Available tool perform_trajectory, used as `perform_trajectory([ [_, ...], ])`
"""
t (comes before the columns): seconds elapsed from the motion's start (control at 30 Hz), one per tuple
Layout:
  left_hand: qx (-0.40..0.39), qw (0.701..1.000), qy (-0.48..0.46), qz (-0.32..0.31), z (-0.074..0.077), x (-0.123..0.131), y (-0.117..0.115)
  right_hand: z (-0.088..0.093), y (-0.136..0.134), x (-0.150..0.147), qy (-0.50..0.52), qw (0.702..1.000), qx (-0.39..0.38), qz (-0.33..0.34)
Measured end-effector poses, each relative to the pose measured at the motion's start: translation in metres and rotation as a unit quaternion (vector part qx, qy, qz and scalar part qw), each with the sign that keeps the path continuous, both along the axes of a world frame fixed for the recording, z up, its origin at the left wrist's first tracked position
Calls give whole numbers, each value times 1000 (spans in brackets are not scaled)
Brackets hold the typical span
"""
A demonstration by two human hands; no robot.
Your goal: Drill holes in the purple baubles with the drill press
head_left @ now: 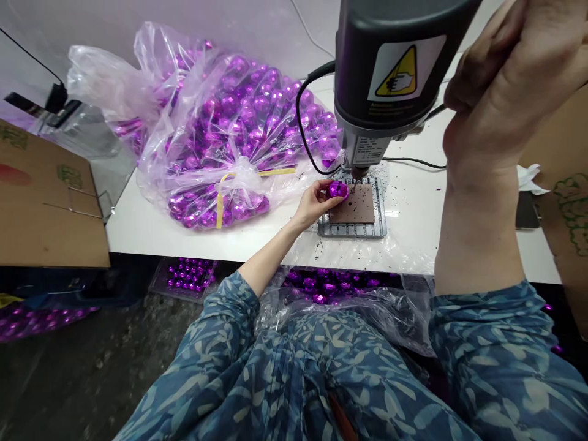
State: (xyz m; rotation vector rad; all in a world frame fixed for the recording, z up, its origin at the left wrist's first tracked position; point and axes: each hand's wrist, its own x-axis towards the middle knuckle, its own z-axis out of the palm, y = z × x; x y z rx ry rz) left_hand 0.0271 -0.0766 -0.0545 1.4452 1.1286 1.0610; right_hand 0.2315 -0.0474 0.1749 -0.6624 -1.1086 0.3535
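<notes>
Between the fingertips of my left hand is a shiny purple faceted ball. The hand is at the left side of a small brown board, which lies on the slotted metal base of a bench drill press. The drill's chuck hangs just to the right of the ball and above the board. My right hand is raised beside the black drill head, its fingers curled closed. Whatever it grips is hidden behind the hand. Dark shavings lie scattered over the board and base.
A big clear plastic bag full of purple balls fills the table's left side. More balls lie in plastic at my lap and in a tray below. Cardboard boxes flank both sides. A black cable loops beside the drill.
</notes>
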Motion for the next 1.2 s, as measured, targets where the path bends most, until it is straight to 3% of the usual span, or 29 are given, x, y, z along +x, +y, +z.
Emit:
perform_trajectory([
  [0.23, 27, 998, 44, -26, 0, 15, -7, 1, -4, -1, -11, 1000, -7, 10],
  [0.5, 160, 977, 143, -11, -10, 23, -18, -1, -4, 2, -18, 999, -4, 30],
  [0.83, 190, 967, 165, -43, -20, 25, -13, -16, -20, -2, 24, 993, 89, 74],
  [1.2, 180, 969, 161, -43, -20, 25, -12, -31, -38, -4, -2, 992, 122, 21],
])
